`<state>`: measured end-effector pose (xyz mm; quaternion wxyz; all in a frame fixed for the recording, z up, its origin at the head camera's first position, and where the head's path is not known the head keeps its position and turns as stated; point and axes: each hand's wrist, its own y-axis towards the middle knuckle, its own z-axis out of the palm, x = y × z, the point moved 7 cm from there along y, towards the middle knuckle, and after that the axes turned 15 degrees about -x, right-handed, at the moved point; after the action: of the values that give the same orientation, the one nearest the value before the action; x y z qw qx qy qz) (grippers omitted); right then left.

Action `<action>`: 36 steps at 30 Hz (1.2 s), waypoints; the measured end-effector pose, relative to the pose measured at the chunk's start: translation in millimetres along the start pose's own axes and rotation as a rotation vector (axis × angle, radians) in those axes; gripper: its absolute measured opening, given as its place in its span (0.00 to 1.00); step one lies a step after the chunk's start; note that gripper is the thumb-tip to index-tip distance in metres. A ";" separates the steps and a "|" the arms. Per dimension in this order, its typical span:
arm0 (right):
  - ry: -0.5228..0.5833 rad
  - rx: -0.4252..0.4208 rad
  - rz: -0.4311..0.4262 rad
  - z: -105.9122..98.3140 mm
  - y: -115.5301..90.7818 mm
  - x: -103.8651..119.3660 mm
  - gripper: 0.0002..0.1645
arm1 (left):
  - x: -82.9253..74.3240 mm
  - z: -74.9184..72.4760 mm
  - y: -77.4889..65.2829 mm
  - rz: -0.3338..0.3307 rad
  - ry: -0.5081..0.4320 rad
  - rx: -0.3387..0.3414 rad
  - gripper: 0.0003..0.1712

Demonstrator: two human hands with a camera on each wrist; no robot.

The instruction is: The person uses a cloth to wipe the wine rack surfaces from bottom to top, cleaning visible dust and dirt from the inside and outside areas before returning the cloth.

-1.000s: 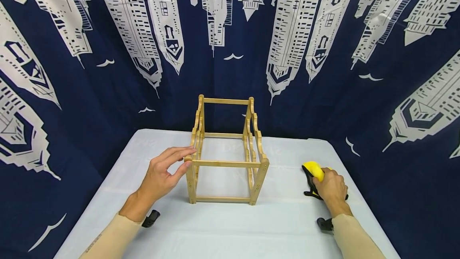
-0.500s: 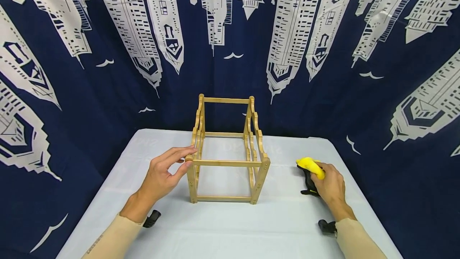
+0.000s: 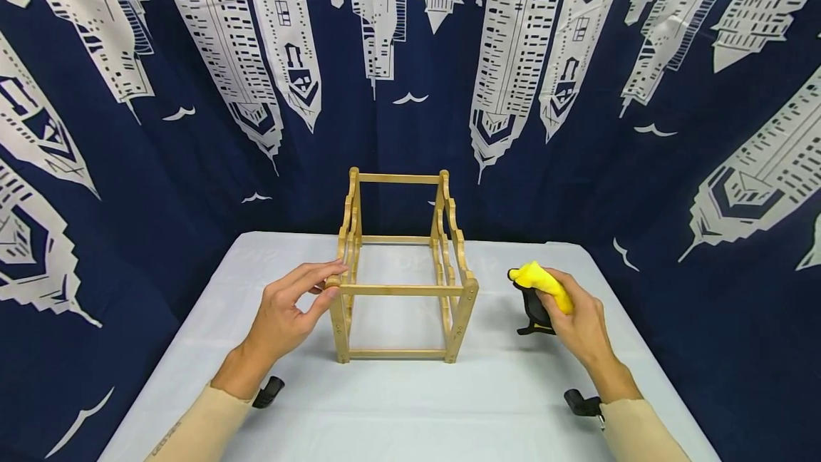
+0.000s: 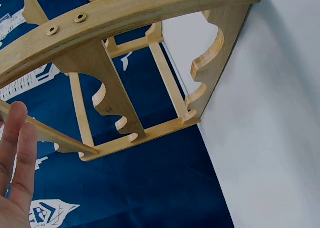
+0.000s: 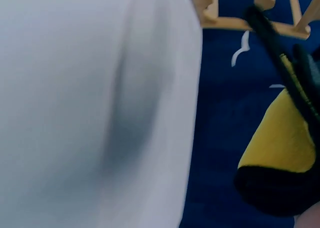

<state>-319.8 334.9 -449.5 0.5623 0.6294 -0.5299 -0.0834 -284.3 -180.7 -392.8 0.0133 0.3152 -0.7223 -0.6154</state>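
A light wooden rack [image 3: 400, 290] with wavy notched side rails stands upright in the middle of the table. My left hand [image 3: 285, 309] holds its near left top corner, thumb in front and fingers reaching over the side. In the left wrist view, its straight fingers [image 4: 22, 163] show beside the rack's bars [image 4: 120, 82]. My right hand [image 3: 580, 312] grips a soft yellow-and-black fabric item [image 3: 541, 282] with black straps, raised to the rack's right. The right wrist view shows the item's yellow panel [image 5: 280, 138] and black edging; most of the hand is out of that view.
A white cloth covers the table [image 3: 385, 412]. Behind and beside it hangs a dark blue curtain [image 3: 410, 134] printed with white buildings and birds. Black wrist cameras [image 3: 268, 392] sit by both wrists.
My right hand has lifted the yellow-and-black item from the table and moved it left toward the rack. My left hand stays at the rack's corner.
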 end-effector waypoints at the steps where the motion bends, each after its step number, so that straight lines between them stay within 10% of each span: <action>1: 0.016 -0.005 -0.013 -1.3 1.2 6.4 0.30 | -0.7 -0.5 0.6 0.012 -0.002 -0.006 0.27; 10: 0.172 -0.150 -0.215 -16.2 10.6 67.1 0.37 | -4.7 -1.9 6.1 0.049 -0.020 0.009 0.26; 15: 0.295 -0.227 -0.329 -20.7 16.4 102.1 0.24 | -1.4 -2.5 7.8 0.030 -0.028 0.034 0.26; 24: 0.393 -0.338 -0.464 -29.0 23.9 165.9 0.37 | 2.4 -4.7 6.7 -0.022 -0.021 0.087 0.26; 36: 0.373 -0.303 -0.638 -5.4 9.5 232.9 0.31 | 4.6 -11.2 13.2 -0.049 -0.060 0.150 0.26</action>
<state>-222.6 162.8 -325.7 0.6812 0.6766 -0.1782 -0.2154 -289.2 -192.2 -380.0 -0.0468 0.3143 -0.7587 -0.5687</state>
